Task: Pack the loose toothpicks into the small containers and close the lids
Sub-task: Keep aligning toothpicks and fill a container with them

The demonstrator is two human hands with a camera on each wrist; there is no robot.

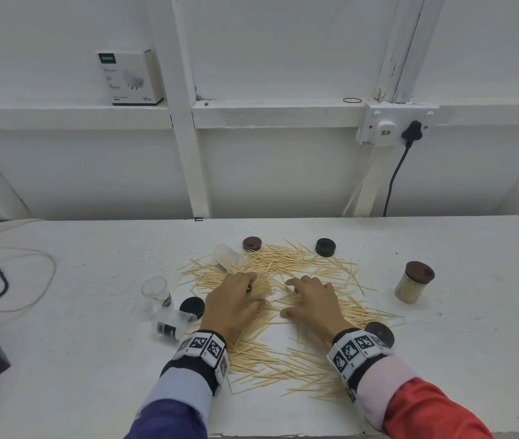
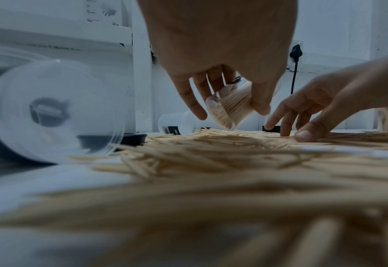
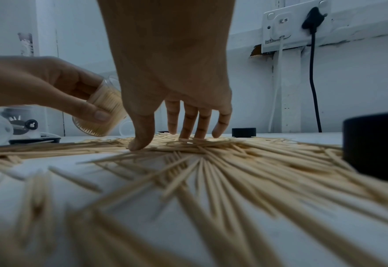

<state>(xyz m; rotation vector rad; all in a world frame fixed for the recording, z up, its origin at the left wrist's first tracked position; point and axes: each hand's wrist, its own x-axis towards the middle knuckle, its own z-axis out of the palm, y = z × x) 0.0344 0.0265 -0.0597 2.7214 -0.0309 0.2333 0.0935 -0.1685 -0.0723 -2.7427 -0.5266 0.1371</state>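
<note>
Counting five containers (image 1: 414,282), perhaps four loose lids (image 1: 325,247).

Head view looks from above, forward and down across the tabletop (image 1: 93,312) to the far wall. Left wrist view sits low, just over the toothpicks (image 2: 211,153), facing far along the left hand (image 2: 215,45). Right wrist view equally low, facing far along the right hand (image 3: 172,63). All three share the toothpick spread, both hands and the wall socket (image 3: 295,25).
</note>
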